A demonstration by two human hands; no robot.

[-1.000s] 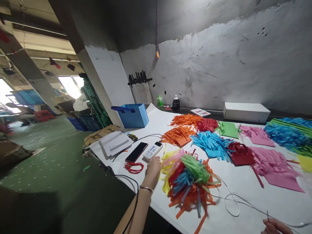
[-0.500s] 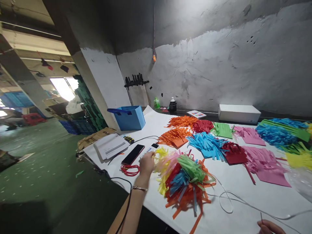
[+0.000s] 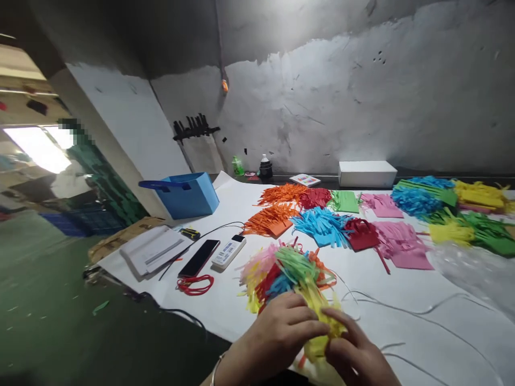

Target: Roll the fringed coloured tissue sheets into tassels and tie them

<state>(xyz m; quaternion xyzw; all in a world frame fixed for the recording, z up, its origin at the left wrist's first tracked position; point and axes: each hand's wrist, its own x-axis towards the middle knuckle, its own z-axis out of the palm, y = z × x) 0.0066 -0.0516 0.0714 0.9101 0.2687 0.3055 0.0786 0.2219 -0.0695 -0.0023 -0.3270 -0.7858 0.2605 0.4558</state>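
Yellow fringed paper [image 3: 316,343] lies between my two hands at the table's front edge. My left hand [image 3: 281,329], with a bracelet at the wrist, has its fingers closed on the yellow paper from the left. From the right, my right hand [image 3: 354,346] pinches the same paper between thumb and fingers. Just beyond them sits a bunch of fringed strips [image 3: 281,268] in pink, green, red, blue, orange and yellow. A thin white cord [image 3: 386,303] runs across the table to the right of the bunch.
Fringed paper bundles, orange [image 3: 267,221], blue [image 3: 322,228], dark red [image 3: 362,236] and pink [image 3: 402,246], line the table. Left are a phone [image 3: 199,258], a white device [image 3: 229,252], red cord [image 3: 196,285], papers [image 3: 155,249] and a blue box [image 3: 189,195]. Clear plastic [image 3: 475,268] lies right.
My left hand has moved right and toward me from the bunch's far left side, bringing yellow strips. My right hand has come in from the lower right to meet it. The view has turned right.
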